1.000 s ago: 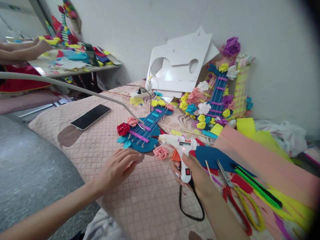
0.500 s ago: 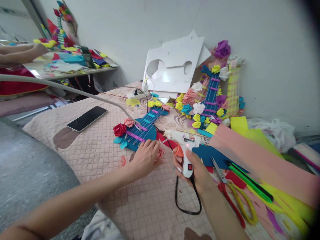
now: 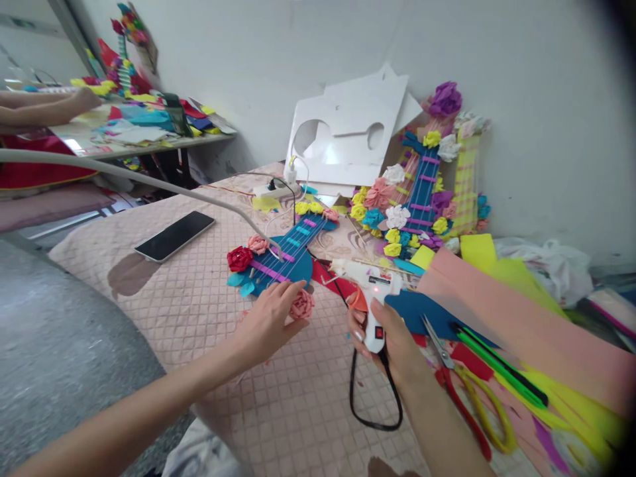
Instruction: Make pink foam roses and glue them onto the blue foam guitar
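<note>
My left hand (image 3: 271, 315) is closed with thumb and fingers around a pink paper flower (image 3: 302, 305), at the lower edge of a blue paper guitar (image 3: 293, 265). The guitar lies flat, with strings, purple and light blue strips, and paper flowers on it; a red paper flower (image 3: 239, 259) sits at its left edge. In my right hand (image 3: 382, 331) is a white hot glue gun (image 3: 375, 288) with an orange trigger, its nozzle pointing left and a small red light glowing. The glue gun's black cord (image 3: 352, 397) loops below my hand.
A phone (image 3: 175, 236) lies at the left. Scissors (image 3: 462, 391), a green utility knife (image 3: 501, 364) and pink paper (image 3: 517, 305) are at the right. Finished paper guitars (image 3: 422, 179) lean against the wall. A pale bent tube (image 3: 149, 177) crosses above the table. A person's arm (image 3: 50, 106) shows far left.
My left hand has moved left and slightly down with the pink flower, which now shows more fully. The glue gun stays in my right hand, a little farther right in view.
</note>
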A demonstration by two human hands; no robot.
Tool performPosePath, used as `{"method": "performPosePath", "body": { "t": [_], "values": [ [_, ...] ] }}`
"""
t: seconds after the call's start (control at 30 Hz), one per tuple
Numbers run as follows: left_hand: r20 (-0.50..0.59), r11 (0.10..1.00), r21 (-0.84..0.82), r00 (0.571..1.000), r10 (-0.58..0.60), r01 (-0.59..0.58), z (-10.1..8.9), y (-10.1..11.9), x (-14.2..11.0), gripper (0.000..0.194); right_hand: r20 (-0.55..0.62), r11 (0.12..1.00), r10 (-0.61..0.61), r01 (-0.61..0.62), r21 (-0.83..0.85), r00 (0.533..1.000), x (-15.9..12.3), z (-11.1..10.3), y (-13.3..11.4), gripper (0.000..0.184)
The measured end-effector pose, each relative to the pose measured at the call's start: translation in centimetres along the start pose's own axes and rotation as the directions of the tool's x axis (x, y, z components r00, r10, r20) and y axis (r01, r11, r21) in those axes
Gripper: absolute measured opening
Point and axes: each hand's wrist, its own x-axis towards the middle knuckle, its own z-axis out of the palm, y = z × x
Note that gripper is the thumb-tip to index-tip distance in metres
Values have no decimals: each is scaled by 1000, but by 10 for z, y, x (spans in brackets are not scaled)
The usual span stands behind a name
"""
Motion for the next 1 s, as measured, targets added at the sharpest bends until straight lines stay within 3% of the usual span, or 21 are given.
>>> {"method": "performPosePath", "body": {
  "t": [0.17,0.33,0.63,0.87,1.0],
  "values": [
    [-59,1000,-24,998,-5,4,-10,8,-6,61,-219,893,-109,-1,-450,970,3,3,13,34],
    [-133,999,21,990,42,-39,-10,25,-1,61,-226,798,-236,56,-600,945,0,17,18,29],
    [-107,993,99,992,73,-63,-11,45,5,64,-262,788,-256,44,-614,931,2,22,22,27],
    [-135,994,83,988,76,-65,-2,42,4,60,-263,842,-232,58,-537,936,2,20,23,22],
    [-99,998,26,994,53,-50,-2,39,3,61,-280,881,-230,77,-467,932,3,18,24,24]
  ]
}}
